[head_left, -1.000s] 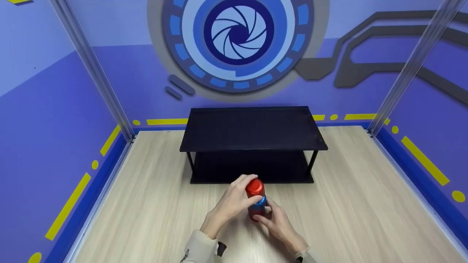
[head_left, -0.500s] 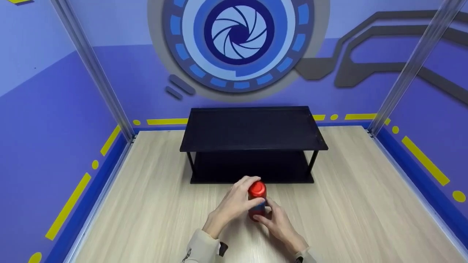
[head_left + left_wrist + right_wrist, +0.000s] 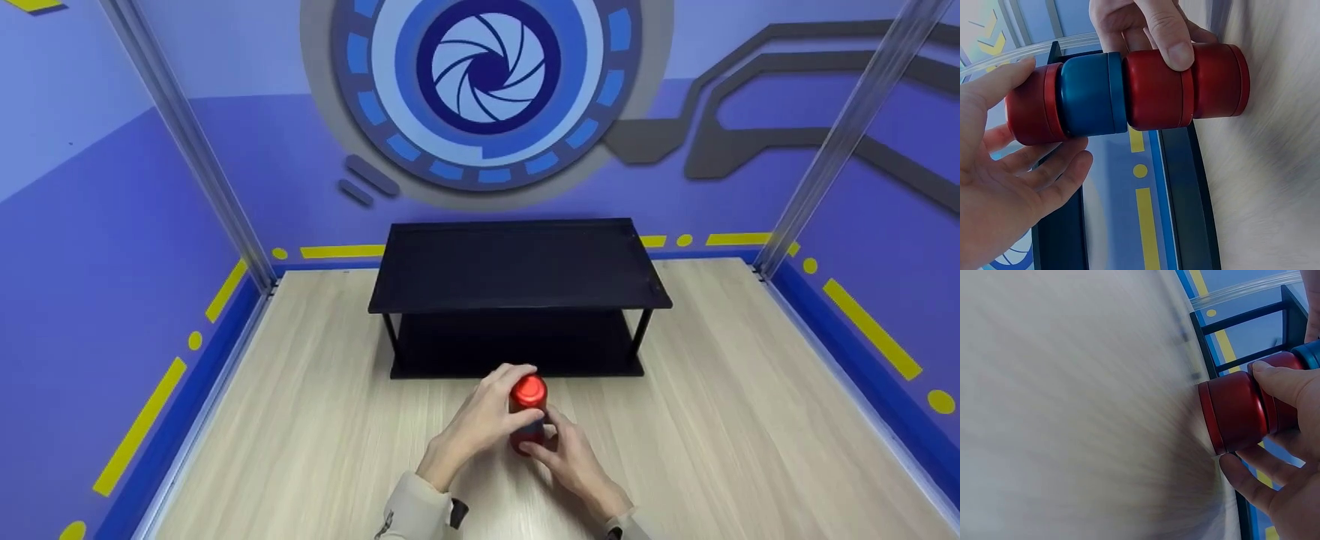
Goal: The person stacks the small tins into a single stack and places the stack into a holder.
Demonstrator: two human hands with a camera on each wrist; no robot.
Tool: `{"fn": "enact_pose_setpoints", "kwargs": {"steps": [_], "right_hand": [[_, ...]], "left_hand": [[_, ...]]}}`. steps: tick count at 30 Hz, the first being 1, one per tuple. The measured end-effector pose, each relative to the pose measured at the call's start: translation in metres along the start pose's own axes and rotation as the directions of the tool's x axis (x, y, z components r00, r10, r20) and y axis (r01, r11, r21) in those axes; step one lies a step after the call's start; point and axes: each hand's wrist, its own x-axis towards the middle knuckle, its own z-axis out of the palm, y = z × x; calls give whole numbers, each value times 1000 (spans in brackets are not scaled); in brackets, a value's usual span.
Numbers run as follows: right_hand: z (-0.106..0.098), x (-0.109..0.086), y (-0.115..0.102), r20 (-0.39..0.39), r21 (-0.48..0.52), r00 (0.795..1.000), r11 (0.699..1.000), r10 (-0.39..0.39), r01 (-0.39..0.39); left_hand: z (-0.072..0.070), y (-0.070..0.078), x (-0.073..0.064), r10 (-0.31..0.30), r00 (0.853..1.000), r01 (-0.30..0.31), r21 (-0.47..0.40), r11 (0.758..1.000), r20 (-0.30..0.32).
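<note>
A stack of small metal canisters stands on the table in front of me. At its top is a red canister (image 3: 530,390), pinched between the thumb and fingers of my left hand (image 3: 478,426). Directly under it comes a blue canister (image 3: 1086,95), seen best in the left wrist view. Two more red ones make up the lower part: an upper red canister (image 3: 1154,93) and a bottom red canister (image 3: 1234,410). My right hand (image 3: 576,459) grips this lower part, its thumb near the seam between the two. The blue and upper red canisters are slightly out of line.
Just behind the stack is a black two-tier shelf (image 3: 517,266), its lower board (image 3: 517,349) close to my left fingertips. The light wooden table (image 3: 727,420) reaches to blue-purple panels on the left, right and back.
The upper canisters and my left hand have shifted slightly right and towards me, so the stack looks straighter and less blue shows. My right hand has stayed in place.
</note>
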Motion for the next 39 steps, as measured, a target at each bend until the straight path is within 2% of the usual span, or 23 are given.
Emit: {"fn": "enact_pose_setpoints", "kwargs": {"steps": [5,15,23,27,32,36,39], "right_hand": [[1,0,1,-10,-22,1000,999,-24,24],[1,1,0,-7,-20,1000,1000,3,-3],[0,0,1,10,32,1000,999,5,-6],[-1,-1,1,12,28,1000,999,29,-29],[0,-1,0,10,14,1000,999,29,-29],[1,-1,0,7,4,999,999,34,-34],[0,0,-1,4,-9,999,999,34,-34]], "left_hand": [[1,-1,0,0,1000,0,2,1000,5],[1,-6,-5,-15,1000,15,21,1000,14],[-5,-25,-15,-77,992,86,-90,992,97],[-6,-30,-18,-64,991,77,-115,990,120],[-3,-33,-20,-55,990,71,-125,990,127],[2,-39,-22,-69,988,89,-137,987,141],[7,-46,-23,-90,981,117,-150,982,173]]}}
